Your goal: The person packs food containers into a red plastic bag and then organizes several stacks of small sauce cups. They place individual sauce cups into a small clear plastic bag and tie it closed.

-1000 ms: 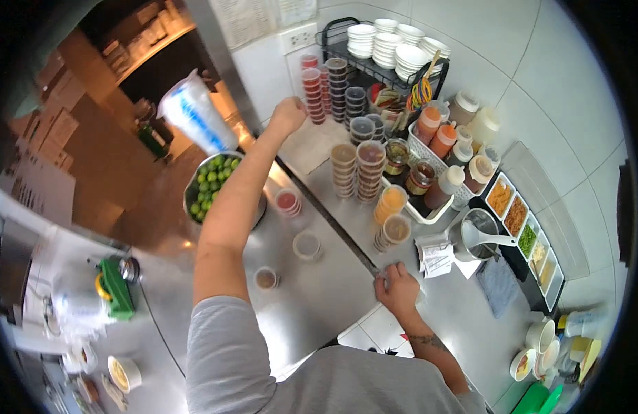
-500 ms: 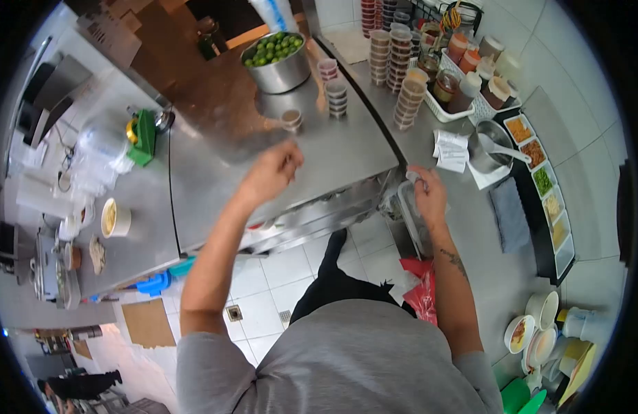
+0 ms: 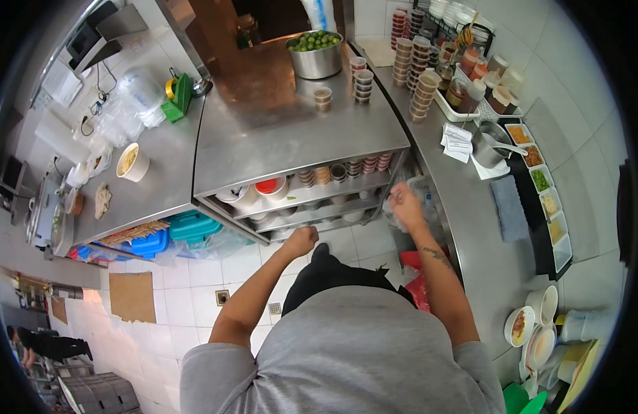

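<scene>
My left hand (image 3: 302, 241) is curled into a fist in front of the steel cabinet's lower shelves, with nothing showing out of it. My right hand (image 3: 406, 202) is closed, fingers bent together, beside the gap between the cabinet and the right-hand counter. Clear plastic shows under its fingers; I cannot tell whether they grip it. Nearest both hands is the open shelf (image 3: 312, 196), carrying stacked sauce cups (image 3: 338, 172) and a tub with a red lid (image 3: 267, 186). On the steel top (image 3: 264, 148) stand a lone lidded cup (image 3: 322, 99) and a short stack of cups (image 3: 362, 86).
A steel pot of limes (image 3: 316, 63) stands at the back. The right counter (image 3: 471, 228) holds cup stacks (image 3: 424, 96), sauce bottles, a steel pot with ladle (image 3: 490, 145), a grey cloth (image 3: 510, 207) and a topping tray. At left is a white tub (image 3: 133, 163). A person (image 3: 50, 343) is far left.
My left hand has drawn back from over the steel top to below its front edge. My right hand has come slightly left and lower. The view has shifted, revealing the shelves.
</scene>
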`<state>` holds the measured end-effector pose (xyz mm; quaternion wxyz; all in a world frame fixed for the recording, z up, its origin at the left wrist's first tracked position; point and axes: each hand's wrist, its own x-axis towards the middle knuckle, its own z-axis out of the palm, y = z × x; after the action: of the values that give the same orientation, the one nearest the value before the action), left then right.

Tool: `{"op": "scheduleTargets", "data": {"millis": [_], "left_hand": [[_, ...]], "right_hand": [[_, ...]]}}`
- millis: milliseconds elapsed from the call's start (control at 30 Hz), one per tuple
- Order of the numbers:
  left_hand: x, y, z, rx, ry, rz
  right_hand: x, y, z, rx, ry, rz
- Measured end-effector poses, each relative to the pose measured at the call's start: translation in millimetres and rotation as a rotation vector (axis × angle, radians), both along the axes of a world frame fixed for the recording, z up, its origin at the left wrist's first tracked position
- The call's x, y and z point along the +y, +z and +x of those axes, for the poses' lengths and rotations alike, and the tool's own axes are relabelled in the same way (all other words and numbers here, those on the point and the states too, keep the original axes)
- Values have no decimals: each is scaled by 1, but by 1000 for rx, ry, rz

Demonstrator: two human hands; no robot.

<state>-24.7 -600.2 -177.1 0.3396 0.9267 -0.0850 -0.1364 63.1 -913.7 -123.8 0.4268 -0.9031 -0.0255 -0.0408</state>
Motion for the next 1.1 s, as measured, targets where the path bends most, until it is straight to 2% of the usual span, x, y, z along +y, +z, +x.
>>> {"op": "scheduleTargets", "data": {"millis": [67, 200, 233, 333, 500, 733, 867, 967, 1067, 1100], "left_hand": [[-5, -9, 8, -25, 23, 21], [-12, -29, 2, -70, -2, -21], [-14, -19, -3, -34, -26, 18], [-3, -31, -14, -31, -3, 182], [26, -34, -21, -166, 208, 112], [28, -22, -22, -180, 123, 72], [17, -25, -28, -83, -67, 71], [18, -29, -54, -167, -131, -15], [40, -35, -92, -69, -67, -91], [54, -39, -102, -49, -76, -72]], "right_hand": [[5, -18, -6, 24, 114, -2], [21, -37, -19, 181, 193, 11], [24, -41, -19, 201, 211, 11], [31, -45, -20, 206, 255, -23], [48, -26, -19, 216, 310, -55], [68, -21, -35, 232, 278, -65], [79, -35, -51, 181, 253, -32], [97, -35, -62, 224, 242, -8], [121, -62, -63, 267, 224, 113], [127, -62, -62, 275, 230, 63]]}}
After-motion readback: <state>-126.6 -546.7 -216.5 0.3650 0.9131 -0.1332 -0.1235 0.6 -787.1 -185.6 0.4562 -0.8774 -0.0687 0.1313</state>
